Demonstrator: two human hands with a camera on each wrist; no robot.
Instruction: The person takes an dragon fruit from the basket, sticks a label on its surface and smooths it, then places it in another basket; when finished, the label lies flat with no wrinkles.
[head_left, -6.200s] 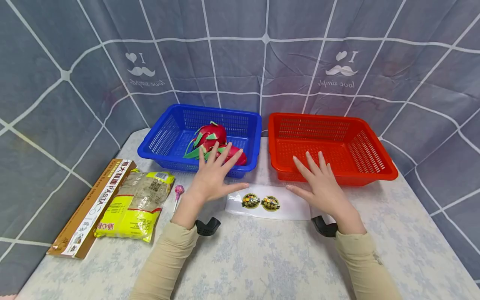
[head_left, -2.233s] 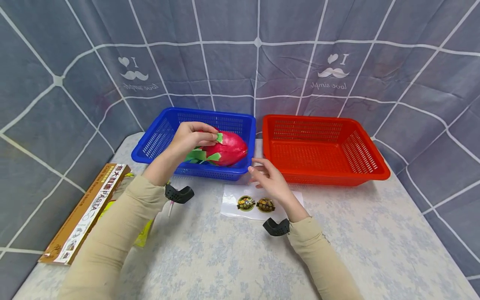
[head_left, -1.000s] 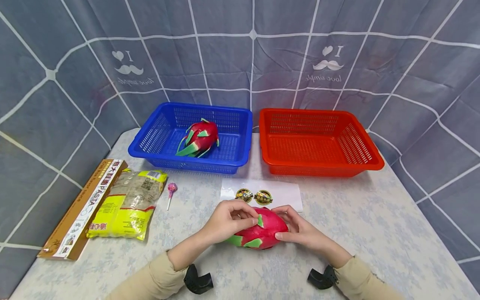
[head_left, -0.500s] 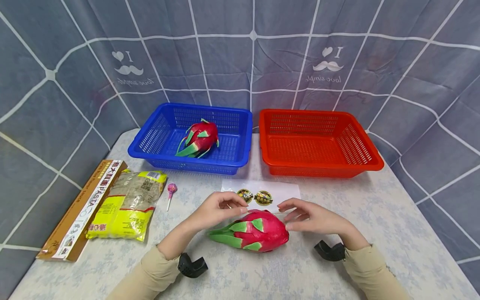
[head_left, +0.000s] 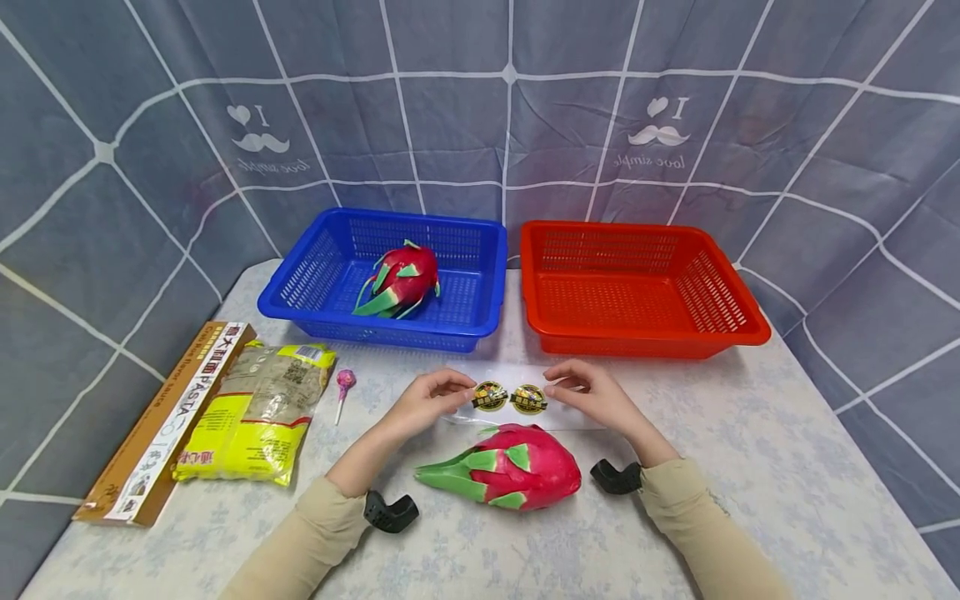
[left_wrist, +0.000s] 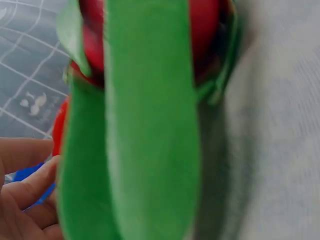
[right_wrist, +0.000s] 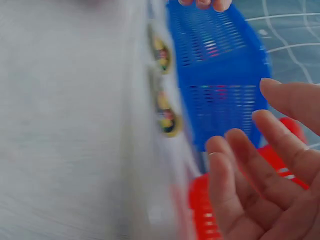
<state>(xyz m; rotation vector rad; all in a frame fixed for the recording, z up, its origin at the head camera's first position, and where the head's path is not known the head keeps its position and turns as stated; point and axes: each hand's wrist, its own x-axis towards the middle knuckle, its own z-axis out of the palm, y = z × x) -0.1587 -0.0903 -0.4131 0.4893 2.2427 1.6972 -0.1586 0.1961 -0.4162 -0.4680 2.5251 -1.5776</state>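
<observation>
A red dragon fruit [head_left: 536, 471] with green leaves lies on its side on the table in front of both hands. Beyond it is a white sheet [head_left: 513, 372] bearing two round black-and-gold stickers [head_left: 491, 397]. My left hand [head_left: 427, 406] is over the sheet's left end, fingertips close to the left sticker. From the other side, my right hand [head_left: 600, 398] has its fingertips right at the right sticker [head_left: 528, 400]. Both hands have loosely bent fingers holding nothing visible. Green leaves [left_wrist: 150, 120] fill much of the left wrist view, partly covering the left fingers.
At the back left, a blue basket [head_left: 375, 327] contains another dragon fruit [head_left: 411, 275]. Beside it stands a red basket [head_left: 637, 343] without contents. Along the left edge lie a pasta box [head_left: 168, 425], a yellow food bag [head_left: 251, 421] and a pink lollipop [head_left: 346, 380].
One dragon fruit came out of the blue basket onto the table. Both hands then let go of it and moved forward over it to the stickers on the sheet.
</observation>
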